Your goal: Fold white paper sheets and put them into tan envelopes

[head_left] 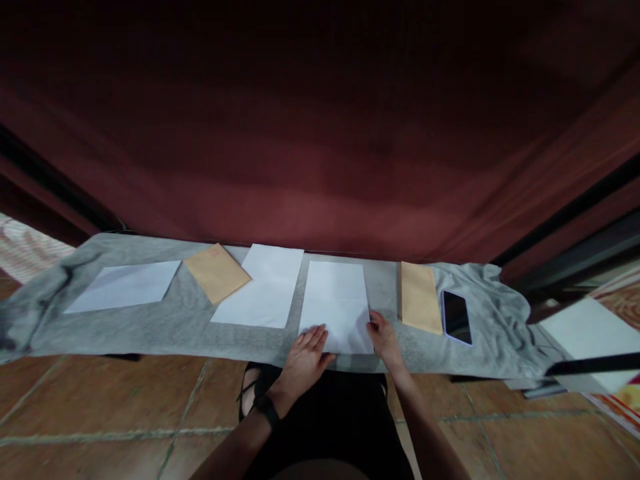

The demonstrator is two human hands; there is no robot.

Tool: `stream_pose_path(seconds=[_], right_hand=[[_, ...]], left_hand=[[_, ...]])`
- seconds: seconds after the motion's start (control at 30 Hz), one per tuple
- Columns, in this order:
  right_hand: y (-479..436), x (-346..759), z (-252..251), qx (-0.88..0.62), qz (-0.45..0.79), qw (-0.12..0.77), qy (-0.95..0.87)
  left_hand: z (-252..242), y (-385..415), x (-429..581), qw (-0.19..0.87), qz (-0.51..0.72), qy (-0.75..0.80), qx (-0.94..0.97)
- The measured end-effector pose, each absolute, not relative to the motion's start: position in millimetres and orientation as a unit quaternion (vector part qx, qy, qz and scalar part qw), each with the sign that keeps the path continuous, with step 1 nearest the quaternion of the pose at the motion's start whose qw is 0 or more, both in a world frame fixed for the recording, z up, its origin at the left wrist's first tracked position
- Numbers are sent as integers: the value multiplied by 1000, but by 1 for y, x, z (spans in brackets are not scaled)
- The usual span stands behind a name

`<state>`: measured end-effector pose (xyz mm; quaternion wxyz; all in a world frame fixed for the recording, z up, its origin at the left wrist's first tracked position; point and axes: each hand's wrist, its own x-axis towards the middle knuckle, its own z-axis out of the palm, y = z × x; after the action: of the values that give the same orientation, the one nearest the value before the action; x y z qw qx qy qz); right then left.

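In front of me a white sheet of paper (337, 293) lies on a grey cloth, with a faint crease across its middle. My left hand (306, 359) rests flat on its lower left corner, fingers stretched out. At the sheet's lower right edge, the fingers of my right hand (384, 339) are curled and pinch the paper's side. A second white sheet (270, 290) lies just left of it, partly under the corner of a brown envelope (216, 272).
The grey cloth (165, 333) covers a long narrow surface against a dark red panel (310, 167). Farther left lies another white sheet (125, 287). A stack of brown envelopes (421, 298) and a phone (457, 317) lie on the right. Tiled floor (110, 400) shows below.
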<state>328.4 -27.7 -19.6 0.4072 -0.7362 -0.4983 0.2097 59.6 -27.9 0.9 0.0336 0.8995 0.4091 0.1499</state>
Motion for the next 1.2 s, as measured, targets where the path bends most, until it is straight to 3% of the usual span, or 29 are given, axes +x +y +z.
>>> stream_pose_path(seconds=[0.13, 0.27, 0.47, 0.6, 1.2], right_hand=[[-26, 306, -4, -740, 104, 405, -527], [-7, 254, 3, -669, 157, 418, -594], [5, 224, -8, -664, 85, 267, -693], [-5, 244, -17, -676, 21, 225, -701], [-41, 303, -27, -724, -67, 225, -648]], left_hand=[[7, -24, 71, 32, 182, 432, 883], [3, -4, 98, 23, 183, 462, 867], [-15, 21, 114, 32, 133, 468, 873], [-20, 21, 106, 23, 169, 510, 843], [-17, 12, 81, 13, 203, 567, 798]])
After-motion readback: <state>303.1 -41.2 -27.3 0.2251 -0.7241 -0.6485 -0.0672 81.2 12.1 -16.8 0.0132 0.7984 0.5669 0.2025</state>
